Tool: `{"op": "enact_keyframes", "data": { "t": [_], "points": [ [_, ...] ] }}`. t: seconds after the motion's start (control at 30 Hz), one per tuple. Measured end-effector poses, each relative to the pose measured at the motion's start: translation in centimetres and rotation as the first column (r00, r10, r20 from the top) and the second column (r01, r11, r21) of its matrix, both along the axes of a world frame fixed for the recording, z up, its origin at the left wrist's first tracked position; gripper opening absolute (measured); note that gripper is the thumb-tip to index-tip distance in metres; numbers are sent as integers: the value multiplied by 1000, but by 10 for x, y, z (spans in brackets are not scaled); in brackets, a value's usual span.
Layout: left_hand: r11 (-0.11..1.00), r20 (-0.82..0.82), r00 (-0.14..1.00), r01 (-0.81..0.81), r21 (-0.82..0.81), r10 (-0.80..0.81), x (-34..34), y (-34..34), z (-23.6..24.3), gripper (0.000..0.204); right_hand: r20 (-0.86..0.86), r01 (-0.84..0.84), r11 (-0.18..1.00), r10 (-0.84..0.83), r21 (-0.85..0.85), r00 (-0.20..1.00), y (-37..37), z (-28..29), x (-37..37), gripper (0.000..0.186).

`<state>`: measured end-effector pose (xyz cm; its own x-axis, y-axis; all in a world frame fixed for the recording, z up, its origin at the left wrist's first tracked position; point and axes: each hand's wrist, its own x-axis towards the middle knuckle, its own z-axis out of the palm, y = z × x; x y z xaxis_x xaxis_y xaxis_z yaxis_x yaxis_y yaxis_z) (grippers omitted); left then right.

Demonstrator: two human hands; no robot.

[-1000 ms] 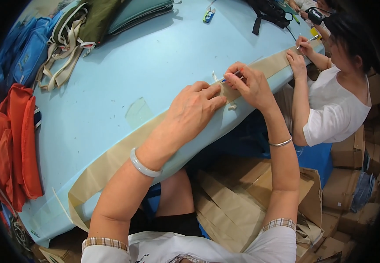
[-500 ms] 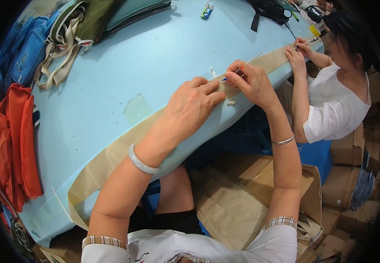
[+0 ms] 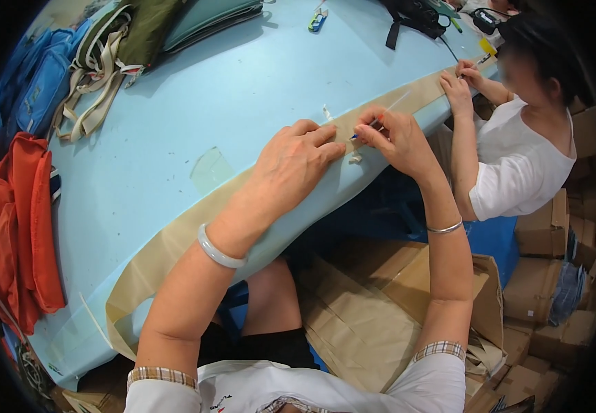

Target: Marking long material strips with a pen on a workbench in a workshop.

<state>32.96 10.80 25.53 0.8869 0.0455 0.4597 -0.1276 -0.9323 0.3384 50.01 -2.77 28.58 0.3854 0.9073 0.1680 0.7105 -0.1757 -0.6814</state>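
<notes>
A long beige fabric strip [image 3: 167, 241] runs along the near edge of the pale blue table [image 3: 139, 151], its left end hanging in a loop over the edge. My left hand [image 3: 287, 165] lies palm down on it, fingers stretched out. Between the thumb and fingers of my right hand [image 3: 402, 146] is a pen [image 3: 398, 102] with a clear barrel, its blue tip down at the strip just right of my left fingertips. A small pale scrap [image 3: 355, 159] lies near the table edge below the pen, and another white scrap [image 3: 326, 113] beyond the strip.
Red fabric bags [image 3: 29, 227], a blue bag [image 3: 40, 89] and an olive bag [image 3: 150, 31] with cream straps line the left and far sides. At right a co-worker [image 3: 518, 151] handles the strip's far end. Cardboard boxes [image 3: 535, 289] stand on the floor; beige fabric [image 3: 353, 316] lies below the table.
My right hand and the pen tip have shifted slightly toward the near edge of the strip. My left hand stays in place; the whole view has moved a little.
</notes>
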Motion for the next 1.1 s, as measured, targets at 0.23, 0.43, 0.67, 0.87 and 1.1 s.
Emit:
{"op": "enact_keyframes", "data": {
  "t": [0.23,0.43,0.67,0.87,1.1],
  "points": [
    [1000,-38,999,2,-4,-2,0,0,0,23,16,1,1000,-1,-28,1000,-9,1,-1,15],
    [1000,-22,1000,3,-5,-3,0,-1,1,22,23,-1,999,2,-44,1000,-13,4,-4,16],
    [1000,-29,1000,1,8,-1,-2,2,1,21,30,-1,999,2,-54,1000,-12,3,-5,16],
    [999,-71,997,15,36,-12,5,0,3,22,-170,146,987,-132,72,977,-20,4,-9,16],
    [1000,9,1000,13,11,-13,-3,1,1,21,167,135,967,-173,216,971,-9,-19,-29,19]
  ]
}}
